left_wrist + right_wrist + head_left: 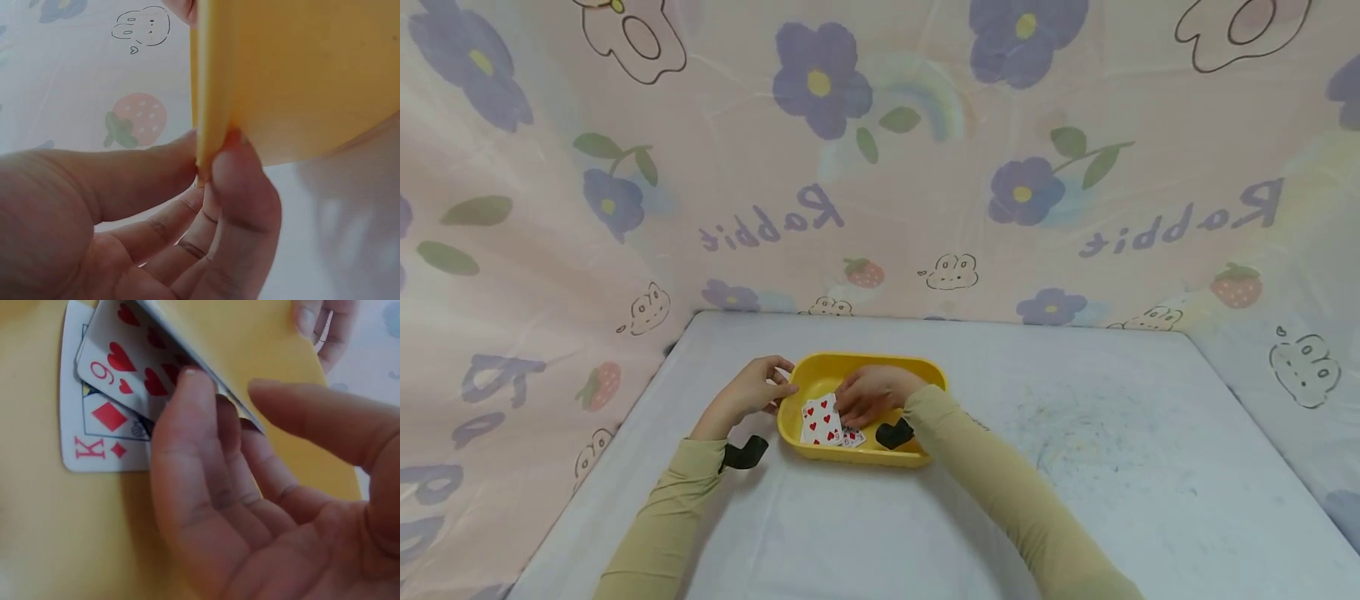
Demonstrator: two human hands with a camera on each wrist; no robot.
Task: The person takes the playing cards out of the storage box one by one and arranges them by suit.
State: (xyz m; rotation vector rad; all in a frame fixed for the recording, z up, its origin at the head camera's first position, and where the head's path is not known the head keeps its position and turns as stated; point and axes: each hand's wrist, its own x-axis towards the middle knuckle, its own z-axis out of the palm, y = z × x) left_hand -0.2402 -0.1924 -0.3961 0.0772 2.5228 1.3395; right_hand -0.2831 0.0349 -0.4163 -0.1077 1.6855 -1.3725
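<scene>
A yellow tray (868,457) holds several playing cards. The nine of hearts (822,421) lies slanted over a king of diamonds (106,447). My left hand (752,387) pinches the tray's left rim (212,87) between thumb and finger. Inside the tray, my right hand (872,393) has its fingers curled at the edge of the tilted nine of hearts. One fingertip (195,381) overlaps the card's face, while the thumb (275,400) is on the other side of that edge. Some fingertips are hidden by the card.
The tray stands on a white-covered table (850,533), with dark smudges on the cloth to the right. A patterned curtain (895,183) surrounds the back and sides. Black wrist devices (747,453) are worn on both arms.
</scene>
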